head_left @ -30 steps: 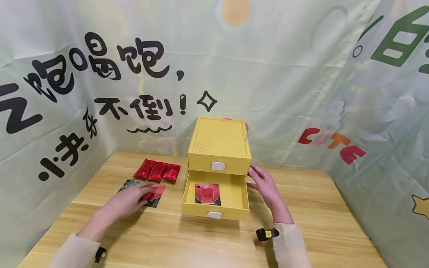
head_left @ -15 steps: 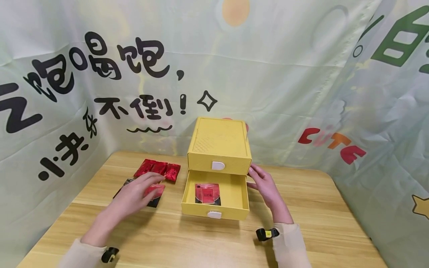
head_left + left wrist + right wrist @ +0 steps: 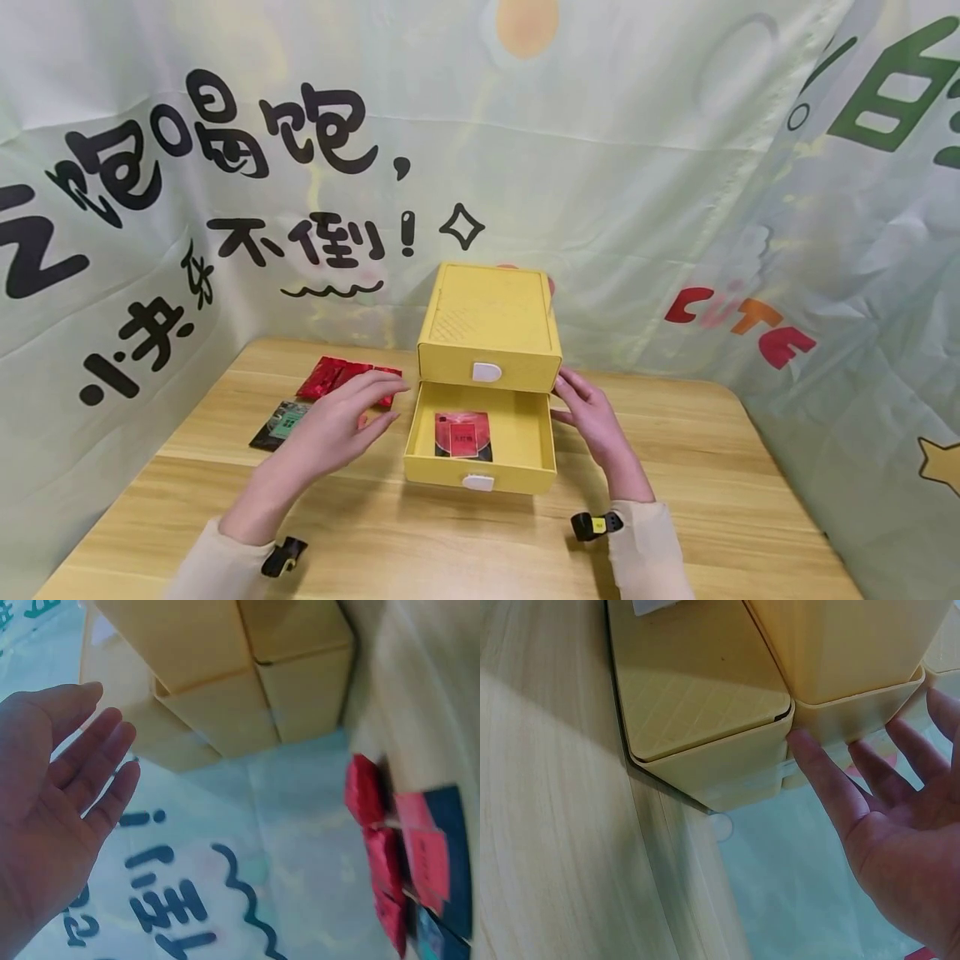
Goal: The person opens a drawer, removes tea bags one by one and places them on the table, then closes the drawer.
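The lower drawer (image 3: 525, 481) stands pulled out of the yellow 2-drawer cabinet (image 3: 491, 308), with 1 red-and-black sachet (image 3: 462, 435) flat inside, left of centre. The right hand (image 3: 594, 423) rests slightly spread fingertips on the cabinet's right side, a brace that should limit sliding. Near the drawer's left edge, the left hand (image 3: 333, 429) holds nothing, fingers extended, thumb wide. Working the drawer cleanly probably calls for straight, centred pressure at the white pull tab (image 3: 478, 482). The 3 red foil packets (image 3: 384, 859) lie left, clear of its path.
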{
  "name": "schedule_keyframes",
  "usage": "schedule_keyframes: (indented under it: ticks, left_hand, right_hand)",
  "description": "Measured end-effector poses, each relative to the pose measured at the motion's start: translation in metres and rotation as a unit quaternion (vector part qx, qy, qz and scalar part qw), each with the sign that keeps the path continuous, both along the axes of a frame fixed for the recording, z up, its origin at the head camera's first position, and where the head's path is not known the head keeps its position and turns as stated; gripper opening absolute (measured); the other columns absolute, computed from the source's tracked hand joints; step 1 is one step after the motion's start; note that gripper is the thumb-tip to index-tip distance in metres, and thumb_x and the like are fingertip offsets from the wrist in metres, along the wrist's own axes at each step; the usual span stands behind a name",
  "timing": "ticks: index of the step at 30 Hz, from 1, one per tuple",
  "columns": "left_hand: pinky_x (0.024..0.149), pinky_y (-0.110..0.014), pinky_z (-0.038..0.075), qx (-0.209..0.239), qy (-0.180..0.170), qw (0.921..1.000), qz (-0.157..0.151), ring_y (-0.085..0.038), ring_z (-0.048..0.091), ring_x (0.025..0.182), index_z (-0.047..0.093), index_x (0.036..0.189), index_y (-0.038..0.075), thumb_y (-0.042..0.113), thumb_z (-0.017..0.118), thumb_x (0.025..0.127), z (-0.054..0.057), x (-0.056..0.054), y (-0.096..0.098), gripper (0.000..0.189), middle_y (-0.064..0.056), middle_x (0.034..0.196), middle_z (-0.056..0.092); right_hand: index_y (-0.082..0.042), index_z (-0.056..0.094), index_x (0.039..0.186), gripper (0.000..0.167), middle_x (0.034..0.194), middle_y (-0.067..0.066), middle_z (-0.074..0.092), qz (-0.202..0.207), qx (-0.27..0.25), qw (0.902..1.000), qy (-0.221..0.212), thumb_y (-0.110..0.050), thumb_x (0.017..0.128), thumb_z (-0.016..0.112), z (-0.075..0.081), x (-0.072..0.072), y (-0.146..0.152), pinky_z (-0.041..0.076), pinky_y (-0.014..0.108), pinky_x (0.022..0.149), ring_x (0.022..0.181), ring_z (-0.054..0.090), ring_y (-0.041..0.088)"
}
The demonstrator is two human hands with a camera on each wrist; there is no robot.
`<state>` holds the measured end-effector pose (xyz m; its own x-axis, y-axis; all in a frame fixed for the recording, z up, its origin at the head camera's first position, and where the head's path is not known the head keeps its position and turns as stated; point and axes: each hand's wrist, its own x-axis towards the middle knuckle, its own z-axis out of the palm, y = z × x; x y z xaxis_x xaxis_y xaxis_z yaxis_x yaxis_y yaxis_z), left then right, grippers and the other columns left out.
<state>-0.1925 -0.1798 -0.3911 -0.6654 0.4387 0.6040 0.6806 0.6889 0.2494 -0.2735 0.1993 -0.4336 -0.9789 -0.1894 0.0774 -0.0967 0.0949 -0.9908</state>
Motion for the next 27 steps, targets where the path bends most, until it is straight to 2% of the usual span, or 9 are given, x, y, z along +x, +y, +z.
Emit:
schedule_keyframes:
  ticks: [2,4,8,12,16,20,23,27]
  left_hand:
    - [0.084,-0.036,0.062,-0.008,-0.007,0.9999,-0.011,-0.020,0.067,0.110,0.069,0.131,0.012,0.010,0.083,0.088,0.005,-0.001,0.009,0.045,-0.005,0.133,0.066]
    - [0.094,-0.041,0.059,-0.021,-0.008,0.9994,-0.025,-0.022,0.066,0.118,0.069,0.131,0.012,0.011,0.084,0.088,0.009,-0.003,0.018,0.045,-0.004,0.132,0.067]
    - [0.097,-0.040,0.058,-0.055,-0.013,0.9964,-0.063,-0.022,0.066,0.120,0.069,0.129,0.010,0.014,0.084,0.089,0.017,-0.006,0.038,0.043,-0.003,0.130,0.068]
    - [0.097,-0.039,0.058,-0.100,-0.049,0.9902,-0.085,-0.021,0.065,0.121,0.069,0.131,0.010,0.019,0.083,0.091,0.023,-0.009,0.055,0.043,-0.003,0.132,0.067]
    - [0.098,-0.040,0.057,-0.154,-0.103,0.9789,-0.087,-0.022,0.064,0.123,0.069,0.133,0.012,0.023,0.084,0.090,0.027,-0.014,0.069,0.047,-0.003,0.134,0.067]
    - [0.101,-0.041,0.055,-0.197,-0.159,0.9638,-0.084,-0.022,0.065,0.120,0.071,0.131,0.010,0.024,0.086,0.087,0.030,-0.019,0.081,0.049,-0.004,0.129,0.068]
    - [0.097,-0.040,0.056,-0.210,-0.197,0.9542,-0.082,-0.021,0.066,0.113,0.072,0.129,0.009,0.022,0.087,0.087,0.028,-0.025,0.087,0.046,-0.004,0.124,0.070]
    - [0.092,-0.039,0.057,-0.213,-0.233,0.9456,-0.079,-0.021,0.067,0.107,0.074,0.125,0.010,0.018,0.086,0.087,0.025,-0.031,0.091,0.041,-0.005,0.119,0.072]
  right_hand:
    - [-0.002,0.042,0.157,0.054,0.158,0.020,0.044,-0.002,-0.002,1.0000,-0.001,-0.029,0.111,0.051,-0.001,0.001,0.001,0.055,0.048,0.103,0.141,0.047,0.037]
    - [-0.002,0.042,0.157,0.054,0.158,0.020,0.044,-0.002,-0.003,1.0000,-0.002,-0.029,0.111,0.051,-0.001,0.001,0.001,0.055,0.048,0.103,0.141,0.047,0.037]
    - [-0.001,0.042,0.157,0.054,0.158,0.020,0.044,-0.001,-0.003,1.0000,-0.003,-0.029,0.111,0.051,-0.001,0.001,0.002,0.055,0.048,0.103,0.141,0.047,0.037]
    - [-0.002,0.042,0.157,0.055,0.159,0.020,0.043,0.001,-0.004,1.0000,-0.003,-0.030,0.111,0.052,-0.001,0.002,0.002,0.055,0.048,0.102,0.141,0.047,0.038]
    - [-0.003,0.043,0.157,0.056,0.159,0.019,0.044,0.001,-0.007,1.0000,-0.005,-0.031,0.110,0.053,-0.001,0.001,0.003,0.055,0.046,0.102,0.141,0.048,0.037]
    - [-0.003,0.043,0.157,0.055,0.159,0.019,0.044,0.004,-0.009,0.9999,-0.004,-0.030,0.110,0.053,0.000,0.001,0.002,0.055,0.047,0.102,0.140,0.047,0.037]
    - [-0.002,0.043,0.157,0.055,0.159,0.020,0.043,0.005,-0.012,0.9999,-0.001,-0.029,0.110,0.053,0.000,0.000,0.001,0.055,0.048,0.103,0.141,0.047,0.037]
    - [-0.002,0.043,0.156,0.055,0.159,0.019,0.043,0.003,-0.012,0.9999,0.000,-0.030,0.110,0.053,-0.001,-0.001,0.001,0.054,0.049,0.103,0.142,0.046,0.037]
